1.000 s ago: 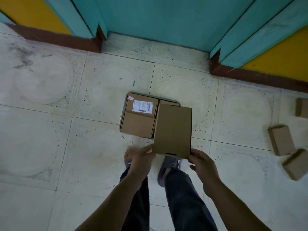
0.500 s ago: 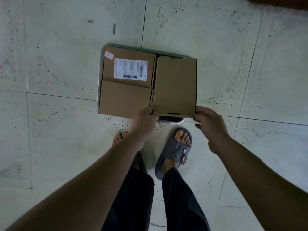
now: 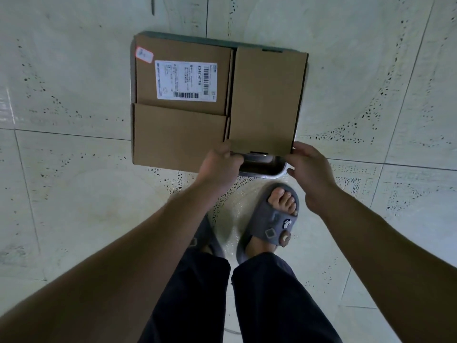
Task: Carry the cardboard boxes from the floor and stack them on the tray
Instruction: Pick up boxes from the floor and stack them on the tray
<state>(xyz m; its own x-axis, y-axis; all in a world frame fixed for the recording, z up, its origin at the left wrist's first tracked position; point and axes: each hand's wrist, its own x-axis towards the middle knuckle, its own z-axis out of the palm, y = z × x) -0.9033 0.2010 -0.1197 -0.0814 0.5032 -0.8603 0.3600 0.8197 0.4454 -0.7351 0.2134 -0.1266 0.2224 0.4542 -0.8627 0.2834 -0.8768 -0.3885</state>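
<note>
A metal tray (image 3: 265,167) lies on the tiled floor, mostly covered by cardboard boxes. A box with a white shipping label (image 3: 183,75) fills its far left, and a plain box (image 3: 179,134) sits in front of that one. A third plain box (image 3: 265,100) lies along the tray's right side. My left hand (image 3: 217,167) grips this box's near left corner with curled fingers. My right hand (image 3: 310,172) pinches its near right corner. The tray's near rim shows just below the box's edge.
My two feet in grey slippers (image 3: 272,219) stand right in front of the tray, and my dark trouser legs fill the lower middle. Pale speckled floor tiles (image 3: 74,194) surround the tray on all sides.
I have bent lower over the tray, so the wall and the loose boxes at right have left the view. The plain box in my hands has come down onto the tray's right side.
</note>
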